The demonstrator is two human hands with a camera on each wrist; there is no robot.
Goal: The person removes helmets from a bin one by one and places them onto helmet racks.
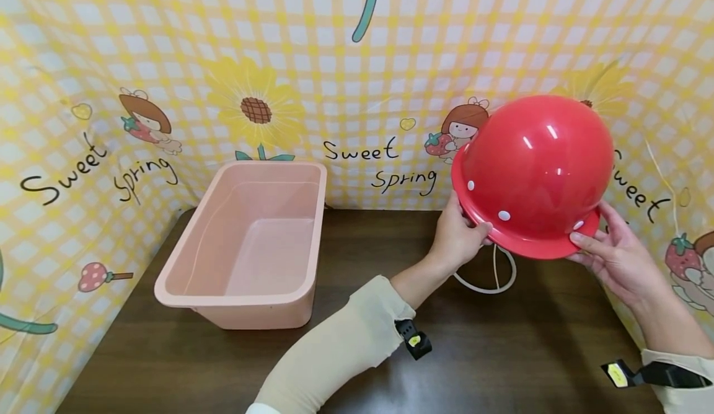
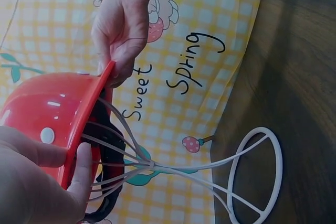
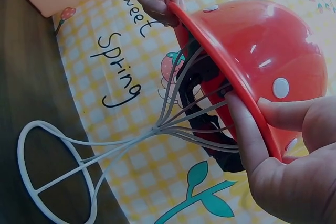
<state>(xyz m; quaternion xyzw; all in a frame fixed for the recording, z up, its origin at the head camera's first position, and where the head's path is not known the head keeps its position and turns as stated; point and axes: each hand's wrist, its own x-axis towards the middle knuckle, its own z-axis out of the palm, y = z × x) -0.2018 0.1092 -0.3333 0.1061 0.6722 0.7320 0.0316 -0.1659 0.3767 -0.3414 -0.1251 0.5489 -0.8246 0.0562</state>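
A glossy red hard hat (image 1: 538,172) with white dots along its side is held between my two hands at the right of the head view. My left hand (image 1: 460,231) pinches the brim on the left, thumb outside. On the right, my right hand (image 1: 619,259) grips the opposite brim between thumb and fingers. Beneath the hat is a white wire stand (image 2: 257,182) with a ring base on the table; its upper wires (image 3: 181,124) reach into the hat. Black inner straps (image 3: 210,145) show under the brim.
To the left a pink plastic tub (image 1: 240,299) stands on the dark wooden table (image 1: 357,364). A yellow checked cloth (image 1: 368,79) with sunflower prints hangs behind and along both sides.
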